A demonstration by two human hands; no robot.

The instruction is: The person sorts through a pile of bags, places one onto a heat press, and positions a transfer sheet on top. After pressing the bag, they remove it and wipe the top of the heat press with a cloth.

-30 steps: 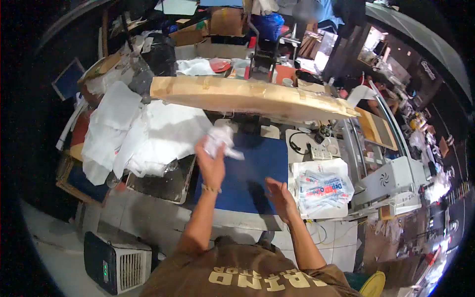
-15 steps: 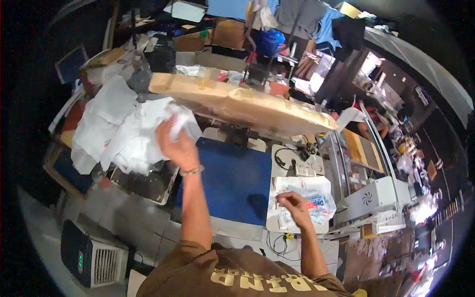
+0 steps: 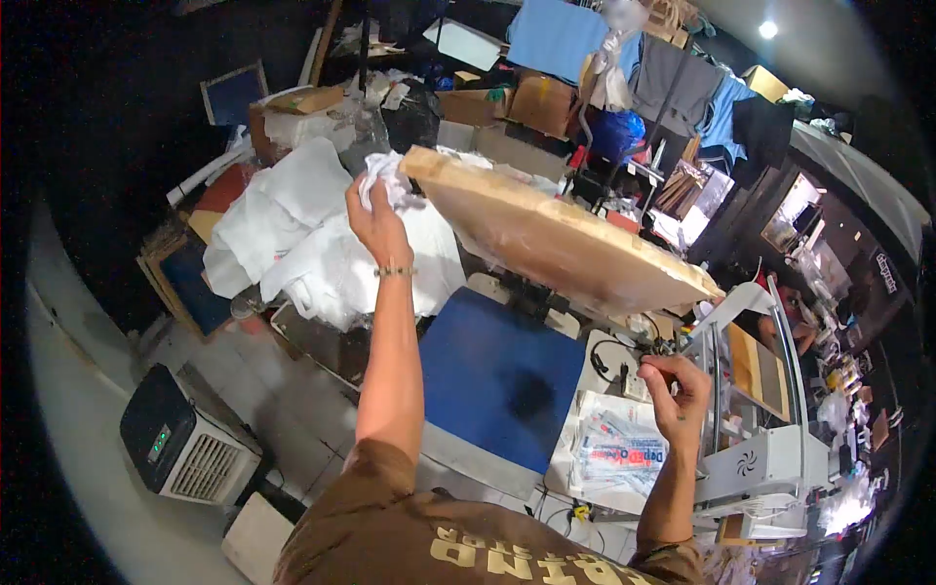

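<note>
Gripping a crumpled white cloth (image 3: 382, 175), the left hand (image 3: 375, 222) is raised at about eleven o'clock, its fingers closed round the fabric, just beside the near corner of the tilted brown board (image 3: 556, 234) and above a heap of white cloth (image 3: 292, 244) lying at nine o'clock. Below the board, near the centre, lies a blue pad (image 3: 502, 380). At about four o'clock the right hand (image 3: 678, 395) is lifted with thumb and fingertips pinched together; whether anything is between them I cannot tell. Under it lies a stack of printed clear bags (image 3: 619, 450), and beside it stands a white machine (image 3: 770, 468). A small black-and-white fan unit (image 3: 185, 444) sits on the floor at eight o'clock.
</note>
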